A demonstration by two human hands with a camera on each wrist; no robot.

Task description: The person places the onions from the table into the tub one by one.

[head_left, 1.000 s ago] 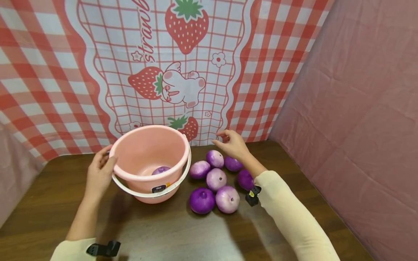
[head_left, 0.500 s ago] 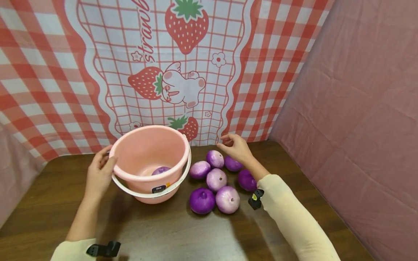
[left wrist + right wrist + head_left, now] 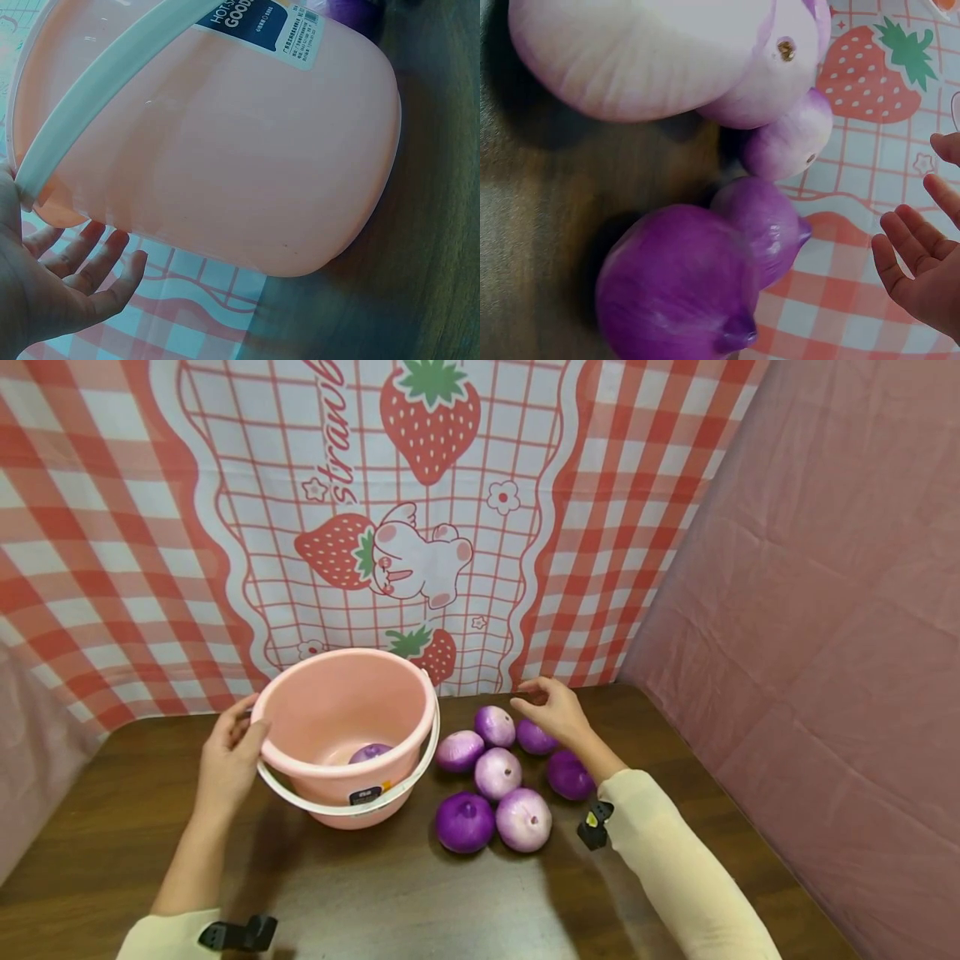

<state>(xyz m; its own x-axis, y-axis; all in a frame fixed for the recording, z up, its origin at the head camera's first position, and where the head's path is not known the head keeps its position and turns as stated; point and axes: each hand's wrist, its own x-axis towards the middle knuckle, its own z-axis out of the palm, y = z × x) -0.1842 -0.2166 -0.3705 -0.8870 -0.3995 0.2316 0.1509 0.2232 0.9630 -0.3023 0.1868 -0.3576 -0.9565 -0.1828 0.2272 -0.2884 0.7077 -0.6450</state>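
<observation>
A pink bucket (image 3: 345,710) with a white handle (image 3: 352,808) stands on the table, its mouth tipped towards me. My left hand (image 3: 231,760) holds its left rim, thumb at the edge and fingers along the outer side. In the left wrist view the fingers of my left hand (image 3: 75,277) are loosely bent beside the bucket wall. One purple onion (image 3: 370,752) lies inside the bucket. Over the far end of a group of several purple onions (image 3: 497,773) hovers my right hand (image 3: 557,712), its fingers loosely bent with nothing between them.
The wooden table (image 3: 390,902) ends at a red-and-white checked cloth (image 3: 645,485) printed with strawberries, hanging behind the bucket and onions. A pink curtain (image 3: 810,610) hangs along the right side. The onions sit close together right of the bucket.
My right hand has moved to the right and a little towards me, above the back onions. The left hand, the bucket and the onions look unmoved.
</observation>
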